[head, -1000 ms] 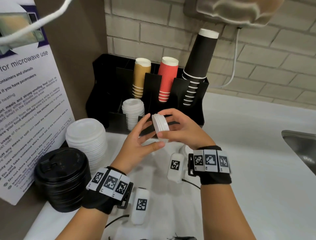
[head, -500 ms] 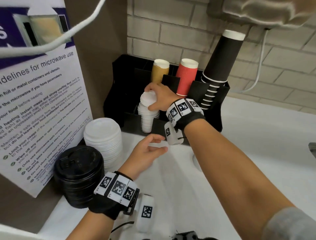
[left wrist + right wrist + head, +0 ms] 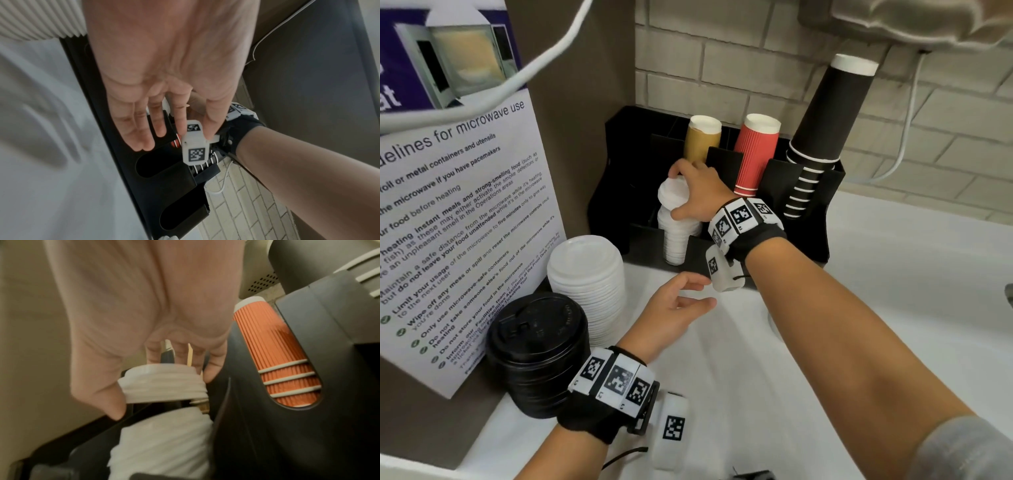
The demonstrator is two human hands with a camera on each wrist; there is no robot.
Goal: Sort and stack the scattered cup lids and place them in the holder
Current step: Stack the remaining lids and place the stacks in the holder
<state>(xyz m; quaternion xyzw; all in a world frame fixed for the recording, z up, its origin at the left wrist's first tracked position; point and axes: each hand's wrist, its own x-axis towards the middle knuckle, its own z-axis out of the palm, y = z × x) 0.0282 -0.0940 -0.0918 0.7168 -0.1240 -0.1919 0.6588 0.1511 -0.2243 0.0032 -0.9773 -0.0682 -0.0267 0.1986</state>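
My right hand (image 3: 688,192) grips a small bunch of white lids (image 3: 672,196) just above the stack of small white lids (image 3: 676,240) that stands in a front slot of the black holder (image 3: 811,236). In the right wrist view the thumb and fingers curl round the held lids (image 3: 164,382), with a thin gap above the stack in the holder (image 3: 162,443). My left hand (image 3: 688,298) hovers open over the counter, in front of the holder, holding nothing. A taller stack of larger white lids (image 3: 589,281) and a stack of black lids (image 3: 537,346) stand on the counter at the left.
Tan (image 3: 702,140), red (image 3: 755,154) and black (image 3: 822,120) cup stacks stand upside down in the holder's rear slots. A microwave notice board (image 3: 458,219) leans at the left. A white cable (image 3: 904,144) hangs on the brick wall. The white counter (image 3: 893,281) spreads to the right.
My right hand carried the small white lids from in front of me up to the holder's lid stack. The left hand let go and dropped back, open.
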